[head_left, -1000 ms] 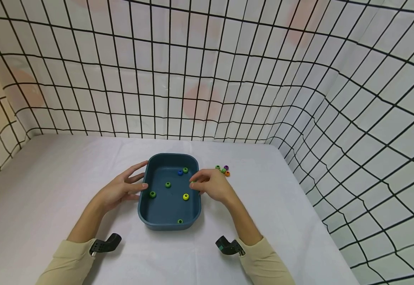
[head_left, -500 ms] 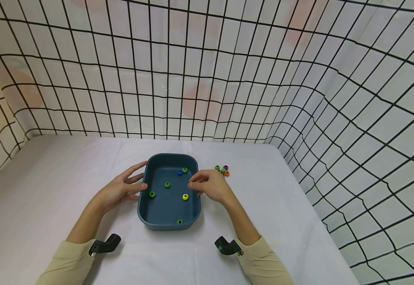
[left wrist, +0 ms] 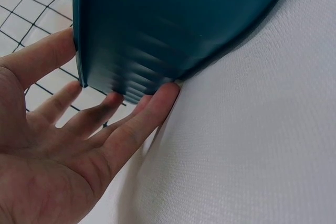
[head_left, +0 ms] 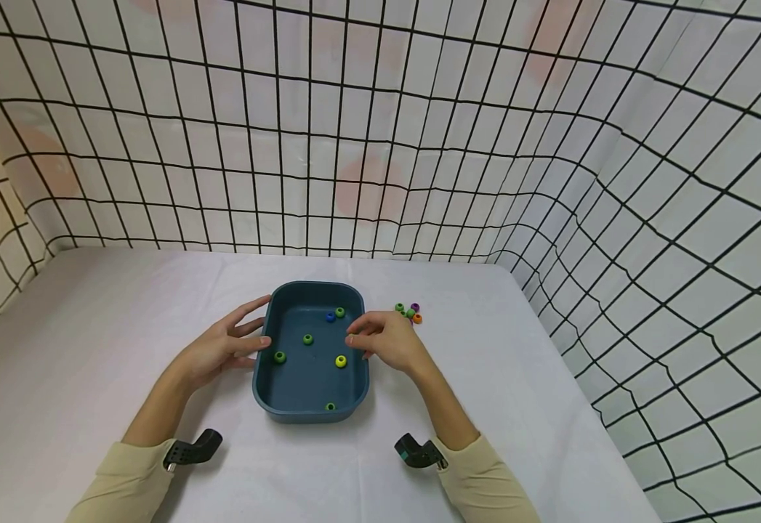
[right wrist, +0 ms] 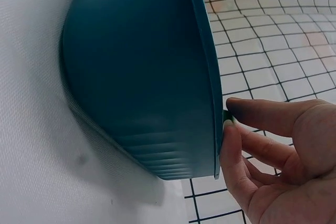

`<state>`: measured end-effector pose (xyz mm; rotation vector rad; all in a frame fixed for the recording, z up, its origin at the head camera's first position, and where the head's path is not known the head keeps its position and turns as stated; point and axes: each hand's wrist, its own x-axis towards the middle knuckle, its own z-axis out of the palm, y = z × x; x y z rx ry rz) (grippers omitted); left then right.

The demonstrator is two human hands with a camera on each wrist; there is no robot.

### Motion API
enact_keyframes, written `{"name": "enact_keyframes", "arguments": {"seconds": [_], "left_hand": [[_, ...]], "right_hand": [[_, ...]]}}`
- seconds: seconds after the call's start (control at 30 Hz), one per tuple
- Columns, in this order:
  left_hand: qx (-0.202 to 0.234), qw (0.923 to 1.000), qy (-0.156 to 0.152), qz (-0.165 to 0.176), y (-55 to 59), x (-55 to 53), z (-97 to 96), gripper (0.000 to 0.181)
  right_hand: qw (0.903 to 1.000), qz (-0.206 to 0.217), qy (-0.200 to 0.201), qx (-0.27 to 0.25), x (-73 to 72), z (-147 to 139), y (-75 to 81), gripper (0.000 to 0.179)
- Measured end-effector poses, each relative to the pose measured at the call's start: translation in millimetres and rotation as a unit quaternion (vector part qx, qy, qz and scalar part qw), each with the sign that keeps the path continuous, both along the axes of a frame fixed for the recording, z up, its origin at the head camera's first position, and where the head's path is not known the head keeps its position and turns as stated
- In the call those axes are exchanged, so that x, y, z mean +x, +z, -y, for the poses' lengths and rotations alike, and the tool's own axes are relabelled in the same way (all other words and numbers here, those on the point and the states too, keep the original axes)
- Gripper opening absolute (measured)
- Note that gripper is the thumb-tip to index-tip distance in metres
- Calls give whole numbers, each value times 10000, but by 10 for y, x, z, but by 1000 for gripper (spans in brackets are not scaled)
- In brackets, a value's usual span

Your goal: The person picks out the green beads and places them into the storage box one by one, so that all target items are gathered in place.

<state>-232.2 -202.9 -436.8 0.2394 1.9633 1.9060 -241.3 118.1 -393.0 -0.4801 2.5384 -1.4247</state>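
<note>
A dark blue plastic tray [head_left: 311,388] stands on the white cloth, with several small holed beads inside. They include a yellow bead [head_left: 341,361], a blue bead [head_left: 331,317] and a green bead [head_left: 308,339]. At its left side my left hand [head_left: 219,345] rests with extended fingers against the outer wall and the thumb at the rim [left wrist: 79,61]. Over the right rim, my right hand [head_left: 387,340] pinches a small green bead [right wrist: 228,117] between thumb and index finger. In the head view, the fingers hide most of that bead.
Beyond the right hand lies a loose cluster of several beads, among them an orange bead [head_left: 417,318] and a purple bead [head_left: 415,307]. A black grid net [head_left: 380,167] surrounds the table at the back and sides. Both sleeves carry black wrist cameras [head_left: 195,448].
The right hand has shifted very slightly left over the tray's rim. Beads and left hand look the same.
</note>
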Motion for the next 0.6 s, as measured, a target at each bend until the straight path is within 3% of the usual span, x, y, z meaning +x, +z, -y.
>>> {"name": "enact_keyframes", "arguments": {"seconds": [0.47, 0.6], "left_hand": [[-107, 9999, 44, 21, 12, 4, -5, 87], [-112, 9999, 45, 37, -2, -8, -5, 88]], "right_hand": [[9999, 74, -8, 83, 22, 8, 37, 22], [9997, 59, -198, 146, 18, -25, 58, 22]]}}
